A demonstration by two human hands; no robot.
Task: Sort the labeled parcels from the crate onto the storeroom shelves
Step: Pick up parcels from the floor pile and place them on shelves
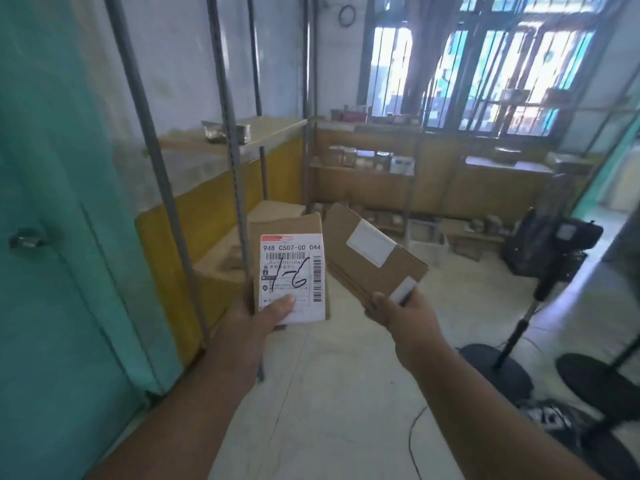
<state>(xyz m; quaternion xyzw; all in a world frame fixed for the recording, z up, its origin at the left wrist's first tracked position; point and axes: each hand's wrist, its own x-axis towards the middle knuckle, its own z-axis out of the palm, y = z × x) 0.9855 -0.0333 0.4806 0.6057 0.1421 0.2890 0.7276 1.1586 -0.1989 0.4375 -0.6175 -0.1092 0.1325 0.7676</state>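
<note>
At frame centre, left hand point(266, 311) grips labelled parcel point(292, 271); right hand point(403, 311) grips second parcel point(374, 251). Both remain unshelved; crate unseen.

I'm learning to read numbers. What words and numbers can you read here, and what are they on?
"948 C507-00 044": printed at the top of the white label on the parcel in the left hand.
"1-6": handwritten in black marker on the same label.
Small print, red logo and barcodes there: too blurred to read.
White stickers on the parcel in the right hand: no readable text.
</note>
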